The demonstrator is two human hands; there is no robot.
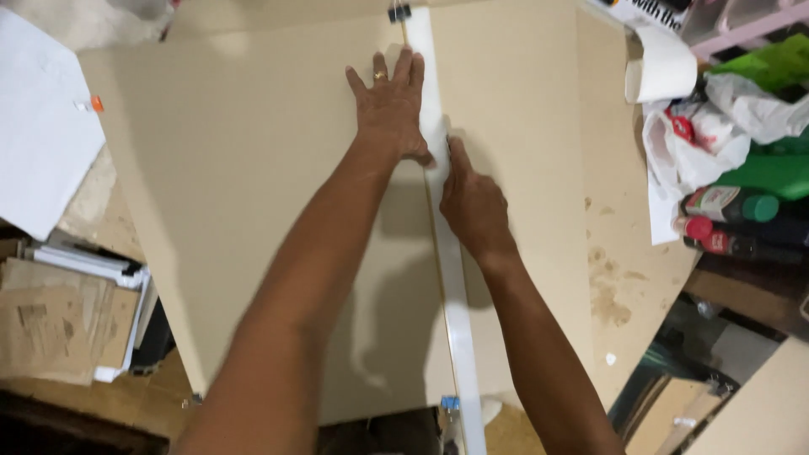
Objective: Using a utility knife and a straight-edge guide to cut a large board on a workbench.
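Observation:
A large sheet of brown cardboard (244, 194) lies flat in front of me. A long white straightedge (462, 329) runs down its middle, clamped at the far end by a black clip (399, 12) and at the near end by a blue clip (450, 404). My left hand (389, 105) presses flat on the cardboard and the left side of the straightedge, fingers spread, a ring on one finger. My right hand (474, 202) is closed just right of the straightedge, forefinger stretched along its edge; whatever it grips is hidden inside the fist.
A second cardboard sheet (619, 253) with stains lies underneath at the right. Bottles (729, 204), white plastic bags (699, 143) and a paper roll (661, 67) crowd the right edge. White sheets (38, 126) and stacked papers (59, 324) lie at the left.

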